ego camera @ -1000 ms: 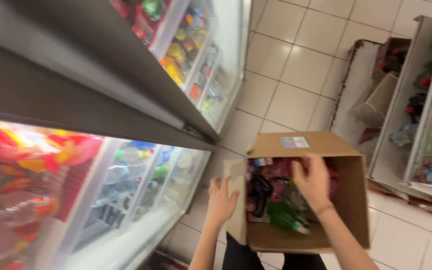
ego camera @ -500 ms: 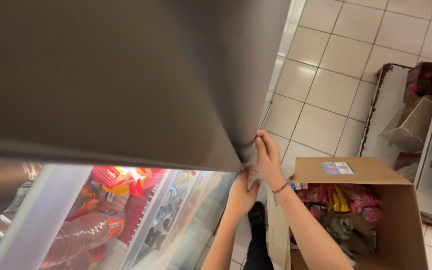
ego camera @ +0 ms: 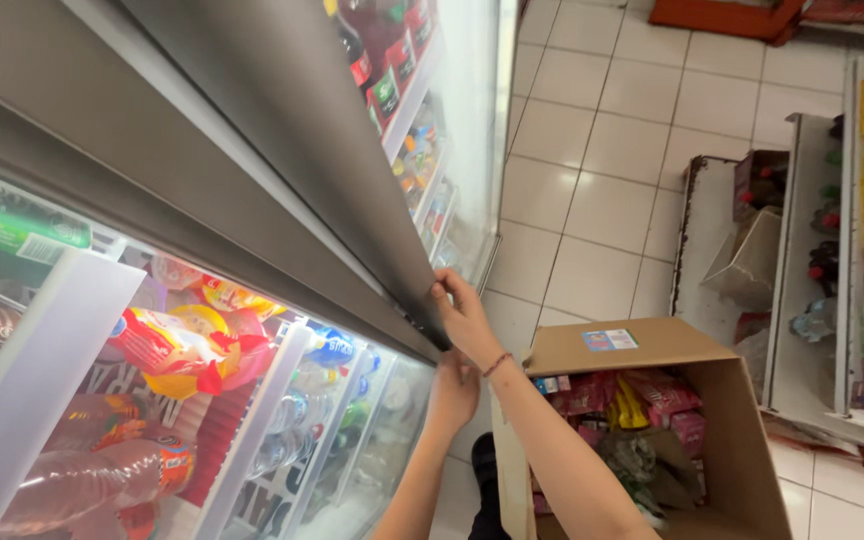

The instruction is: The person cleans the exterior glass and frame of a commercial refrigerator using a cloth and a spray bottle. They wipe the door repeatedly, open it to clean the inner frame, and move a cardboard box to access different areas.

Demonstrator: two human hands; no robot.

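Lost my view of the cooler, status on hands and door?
Right hand grips the cooler door edge. Left hand just below, on the frame. Open cardboard box of packets beside, clear of door.

Cooler door (ego camera: 282, 150): brushed grey metal frame, matt with a dull sheen; it is gripped at its near lower corner by the right hand (ego camera: 467, 320), and the left hand (ego camera: 452, 390) is laid just beneath.
Door glass (ego camera: 457, 120): smooth, glossy, clear.
Shelf dividers (ego camera: 37, 380): white plastic, smooth, semi-matt.
Bottles (ego camera: 92, 480): clear glossy plastic, shiny film labels.
Snack packets (ego camera: 167, 345): glossy crinkled foil-like film.
Cardboard box (ego camera: 742, 440), near right: brown paperboard, matt, slightly rough; 1 paper label is stuck on the far flap.
Floor tiles (ego camera: 592, 150): pale ceramic, smooth, faint gloss.
Wristband (ego camera: 497, 364): thin cord, matt.
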